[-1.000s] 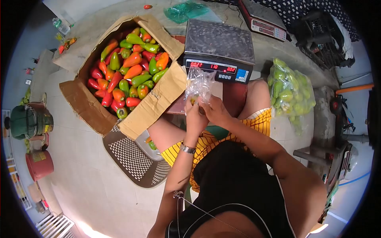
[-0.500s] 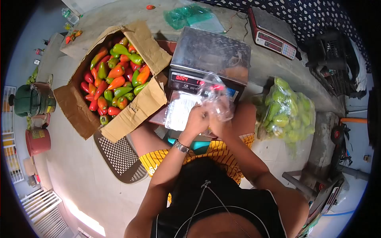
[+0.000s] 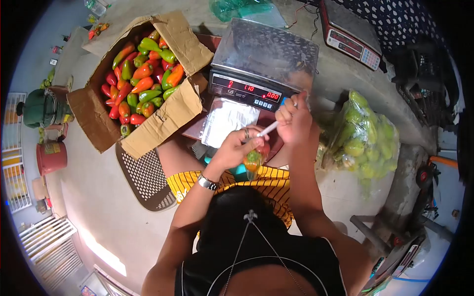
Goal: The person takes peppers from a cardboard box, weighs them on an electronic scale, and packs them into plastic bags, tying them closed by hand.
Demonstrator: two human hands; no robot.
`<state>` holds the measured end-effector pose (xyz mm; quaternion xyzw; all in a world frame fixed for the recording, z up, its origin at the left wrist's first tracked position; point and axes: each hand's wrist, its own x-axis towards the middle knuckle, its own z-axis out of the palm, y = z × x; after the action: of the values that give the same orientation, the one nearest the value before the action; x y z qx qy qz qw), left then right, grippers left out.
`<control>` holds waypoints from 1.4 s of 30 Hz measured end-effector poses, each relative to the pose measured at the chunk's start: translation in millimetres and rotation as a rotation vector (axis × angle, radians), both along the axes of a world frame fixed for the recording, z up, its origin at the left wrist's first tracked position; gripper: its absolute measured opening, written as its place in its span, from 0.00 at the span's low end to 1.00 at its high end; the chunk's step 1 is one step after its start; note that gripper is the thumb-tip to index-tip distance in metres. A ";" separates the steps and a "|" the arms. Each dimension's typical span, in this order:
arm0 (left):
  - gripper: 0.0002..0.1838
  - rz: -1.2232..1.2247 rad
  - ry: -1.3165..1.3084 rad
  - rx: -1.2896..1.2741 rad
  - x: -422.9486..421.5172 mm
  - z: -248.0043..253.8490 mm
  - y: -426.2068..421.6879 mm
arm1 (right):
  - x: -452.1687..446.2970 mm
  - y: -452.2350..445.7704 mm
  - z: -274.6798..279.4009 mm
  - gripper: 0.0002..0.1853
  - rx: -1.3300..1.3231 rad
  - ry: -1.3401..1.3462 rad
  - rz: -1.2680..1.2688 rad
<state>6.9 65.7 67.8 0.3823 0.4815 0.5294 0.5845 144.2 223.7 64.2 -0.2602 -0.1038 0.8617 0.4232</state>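
Note:
A small clear plastic bag of peppers (image 3: pixel 253 162) hangs below my left hand (image 3: pixel 239 148), whose fingers pinch its gathered neck. The neck is drawn into a thin, whitish twisted strand (image 3: pixel 269 129) that slants up to the right. My right hand (image 3: pixel 295 121) is closed around the far end of that strand, near the scale's front right corner. Just beyond my hands is a digital scale (image 3: pixel 264 52) with a bare metal plate and a lit red display. A stack of clear plastic bags (image 3: pixel 229 121) lies in front of it, near my left fingers.
To the left is an open cardboard box (image 3: pixel 163 121) full of red, orange and green peppers. A large clear bag of green vegetables (image 3: pixel 363 140) sits on the right. Behind are a second scale (image 3: pixel 350 37) and green plastic bags (image 3: pixel 242 10). A brown perforated plastic seat (image 3: pixel 145 185) stands at left.
My hands have moved apart, the right one up and to the right, stretching the bag's neck between them. The loose plastic no longer covers the scale's front. The view has shifted slightly.

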 end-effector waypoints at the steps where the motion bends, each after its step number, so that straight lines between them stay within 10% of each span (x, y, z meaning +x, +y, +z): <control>1: 0.10 -0.035 -0.048 -0.033 1.2 0.1 -9.4 | 7.1 -3.0 -0.5 0.24 -0.004 -0.017 -0.028; 6: 0.11 -0.086 -0.075 0.003 -4.2 -13.0 -42.8 | 44.7 0.6 0.1 0.21 0.037 -0.311 -0.362; 9: 0.14 -0.076 -0.138 -0.068 -19.5 -22.2 -53.8 | 49.1 -7.0 30.0 0.15 0.526 -0.951 -0.491; 12: 0.11 -0.142 -0.059 -0.065 -24.9 -27.9 -42.3 | 15.4 -60.5 47.4 0.08 1.555 -1.138 -0.156; 15: 0.06 -0.163 0.183 -0.085 -30.6 0.0 -26.4 | 1.7 -98.5 40.1 0.16 1.830 -1.198 0.252; 18: 0.06 -0.233 0.662 0.068 -45.4 -4.1 -26.0 | 18.2 -83.1 29.6 0.20 1.690 -1.456 0.818; 24: 0.07 -0.179 1.363 0.414 -25.5 -17.8 -46.7 | 38.3 -78.8 -20.1 0.22 1.024 -0.979 0.724; 32: 0.05 -0.058 1.344 0.271 -27.4 -42.8 -26.0 | 26.6 -113.8 -17.9 0.20 0.150 -0.554 0.528; 38: 0.06 0.154 -0.048 -0.124 -24.2 -58.3 -39.9 | 35.0 -90.1 -8.1 0.20 0.109 -0.427 0.526; 42: 0.05 0.191 -0.323 -0.294 -23.5 -57.6 -47.1 | 35.5 -82.0 -6.9 0.19 0.124 -0.428 0.552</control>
<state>-16.6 18.6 10.2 0.1562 0.4874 0.5609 0.6507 179.7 141.7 57.3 -0.3708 -0.3085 0.8616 0.1578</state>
